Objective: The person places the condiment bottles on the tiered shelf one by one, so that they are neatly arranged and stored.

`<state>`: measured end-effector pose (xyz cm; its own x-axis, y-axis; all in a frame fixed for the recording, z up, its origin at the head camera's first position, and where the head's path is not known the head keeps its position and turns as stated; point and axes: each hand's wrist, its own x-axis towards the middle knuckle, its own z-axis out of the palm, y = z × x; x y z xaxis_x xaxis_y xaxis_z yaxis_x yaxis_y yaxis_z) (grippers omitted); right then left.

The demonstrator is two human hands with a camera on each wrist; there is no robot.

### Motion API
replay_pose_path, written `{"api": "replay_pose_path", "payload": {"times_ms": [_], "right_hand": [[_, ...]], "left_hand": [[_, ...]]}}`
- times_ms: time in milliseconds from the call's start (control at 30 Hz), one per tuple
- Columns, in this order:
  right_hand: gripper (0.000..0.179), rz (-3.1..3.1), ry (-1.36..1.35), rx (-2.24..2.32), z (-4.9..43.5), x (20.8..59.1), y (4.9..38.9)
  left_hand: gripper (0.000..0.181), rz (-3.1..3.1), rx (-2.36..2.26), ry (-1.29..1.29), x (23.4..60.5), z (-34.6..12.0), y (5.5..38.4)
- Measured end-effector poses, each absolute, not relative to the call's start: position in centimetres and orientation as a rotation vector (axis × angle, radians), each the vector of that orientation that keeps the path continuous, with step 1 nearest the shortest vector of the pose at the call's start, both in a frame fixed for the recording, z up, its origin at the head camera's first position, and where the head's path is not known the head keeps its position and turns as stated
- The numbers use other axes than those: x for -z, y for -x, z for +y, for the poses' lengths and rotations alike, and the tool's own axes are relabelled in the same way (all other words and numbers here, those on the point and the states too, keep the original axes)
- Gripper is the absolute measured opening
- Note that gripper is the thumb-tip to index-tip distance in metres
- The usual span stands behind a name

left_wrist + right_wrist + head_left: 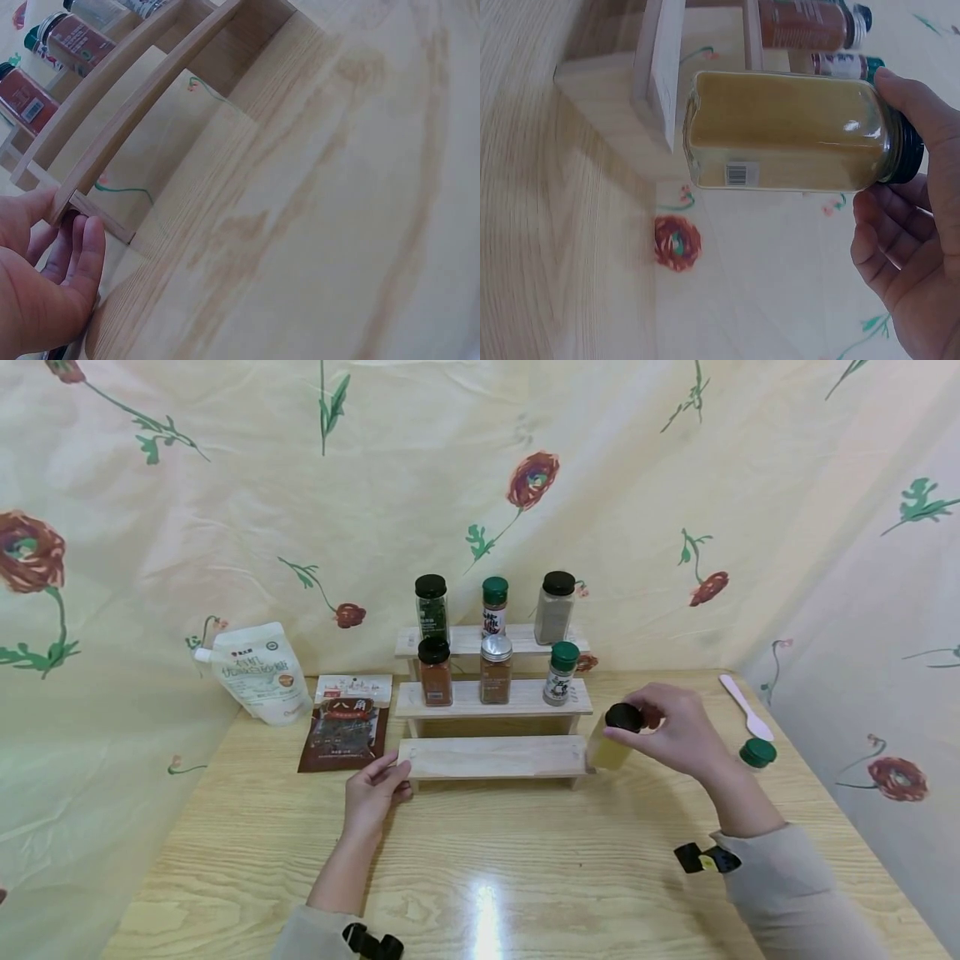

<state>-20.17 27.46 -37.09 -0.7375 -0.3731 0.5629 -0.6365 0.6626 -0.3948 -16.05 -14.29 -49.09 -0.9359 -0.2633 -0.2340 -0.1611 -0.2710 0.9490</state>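
My right hand (678, 731) holds a glass jar of yellow powder (787, 131) by its black cap. In the head view the jar is beside the right end of the lowest step of a three-tier wooden rack (495, 757). The left end of that same step is gripped by my left hand (372, 793), thumb above and fingers beneath in the left wrist view. On the middle tier stand a black-capped jar (436, 681), a silver-capped jar (496, 677) and a green-capped jar (558, 681). The top tier carries three more spice jars.
Left of the rack a brown packet (345, 727) lies on the wooden table (525, 868), with a white spouted pouch (258, 672) behind it. On the right are a green-capped jar (757, 752) and a pale spoon (746, 706). Flowered cloth (420, 468) hangs behind.
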Motion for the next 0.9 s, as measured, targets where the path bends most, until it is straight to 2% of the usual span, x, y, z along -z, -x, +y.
{"api": "replay_pose_path", "payload": {"times_ms": [900], "right_hand": [[0.038, -2.454, -0.87, -0.963, 18.7, 37.5, 20.6]], "left_hand": [[0.043, -1.844, 2.4, -0.536, 49.1, -14.3, 16.1]]}}
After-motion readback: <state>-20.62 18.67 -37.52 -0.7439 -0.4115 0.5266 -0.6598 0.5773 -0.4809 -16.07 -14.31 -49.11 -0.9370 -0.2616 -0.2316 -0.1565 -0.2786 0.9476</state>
